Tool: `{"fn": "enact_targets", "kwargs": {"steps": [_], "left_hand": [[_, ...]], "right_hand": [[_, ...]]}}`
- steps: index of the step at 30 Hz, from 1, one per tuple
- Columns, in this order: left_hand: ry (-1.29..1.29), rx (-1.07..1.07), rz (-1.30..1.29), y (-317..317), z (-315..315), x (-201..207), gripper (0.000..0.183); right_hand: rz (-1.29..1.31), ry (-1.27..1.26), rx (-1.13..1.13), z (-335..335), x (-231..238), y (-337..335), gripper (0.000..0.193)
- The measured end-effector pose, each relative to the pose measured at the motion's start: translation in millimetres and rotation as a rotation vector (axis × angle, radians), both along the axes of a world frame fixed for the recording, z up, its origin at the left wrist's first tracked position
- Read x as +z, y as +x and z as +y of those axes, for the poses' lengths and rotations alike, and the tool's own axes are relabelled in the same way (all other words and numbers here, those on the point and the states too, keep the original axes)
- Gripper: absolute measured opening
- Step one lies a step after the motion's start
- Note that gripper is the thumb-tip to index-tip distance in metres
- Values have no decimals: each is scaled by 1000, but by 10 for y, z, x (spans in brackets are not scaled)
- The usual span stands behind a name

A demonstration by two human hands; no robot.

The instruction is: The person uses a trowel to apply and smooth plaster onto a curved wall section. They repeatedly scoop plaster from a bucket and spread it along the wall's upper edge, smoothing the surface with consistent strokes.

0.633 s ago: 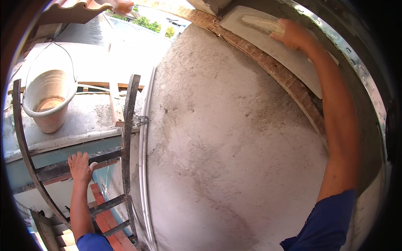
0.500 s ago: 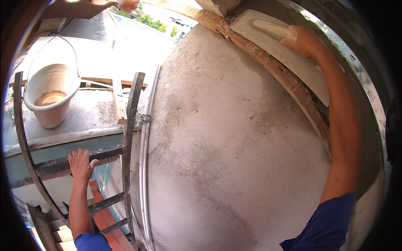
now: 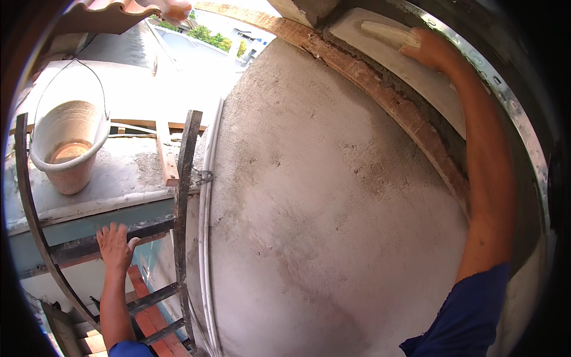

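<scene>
My right hand (image 3: 433, 49) is closed around the pale handle (image 3: 389, 34) of a long plastering float (image 3: 410, 74). The float's flat blade lies against the wet grey plaster (image 3: 517, 196) at the upper right, between a rough wooden batten (image 3: 380, 89) and a shiny perforated metal strip (image 3: 499, 83). Lower left, my left hand (image 3: 116, 245) is hooked over the top rung of a dark ladder (image 3: 156, 228), its fingers bent over the bar and its thumb out to the side.
A bucket (image 3: 70, 169) with a wire handle stands on a ledge (image 3: 134, 166) beyond the ladder. White pipes (image 3: 208, 208) run down the edge of a broad rough plastered wall (image 3: 333, 226). Roof tiles (image 3: 119, 7) overhang at the upper left, and a reddish beam (image 3: 156, 321) lies below the rungs.
My right hand has slid the float slightly upward along the plaster. The view has tilted a little, so the bucket and ladder sit lower; my left hand stays on the rung.
</scene>
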State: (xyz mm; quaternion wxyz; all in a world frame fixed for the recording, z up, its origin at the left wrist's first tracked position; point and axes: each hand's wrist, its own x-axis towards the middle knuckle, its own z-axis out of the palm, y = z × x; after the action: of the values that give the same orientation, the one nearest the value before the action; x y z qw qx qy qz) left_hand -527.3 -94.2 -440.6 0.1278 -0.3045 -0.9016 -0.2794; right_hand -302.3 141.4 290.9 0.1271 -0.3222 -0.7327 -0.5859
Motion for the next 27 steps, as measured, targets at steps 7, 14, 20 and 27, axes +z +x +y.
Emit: {"fn": "enact_targets", "kwargs": {"steps": [7,14,20,27], "left_hand": [[1,-16,47,40,30,68,46],[-1,-18,30,7,-2,78,48],[-20,-24,9,37,42,105,48],[-27,3,1,22,5,92,48]], "right_hand": [[265,-43,-25,218,208,81,77],[-5,-47,-63,86,-65,134,76],[108,-93,-91,-34,-101,-39,65],[110,37,-54,170,89,-45,79]]}}
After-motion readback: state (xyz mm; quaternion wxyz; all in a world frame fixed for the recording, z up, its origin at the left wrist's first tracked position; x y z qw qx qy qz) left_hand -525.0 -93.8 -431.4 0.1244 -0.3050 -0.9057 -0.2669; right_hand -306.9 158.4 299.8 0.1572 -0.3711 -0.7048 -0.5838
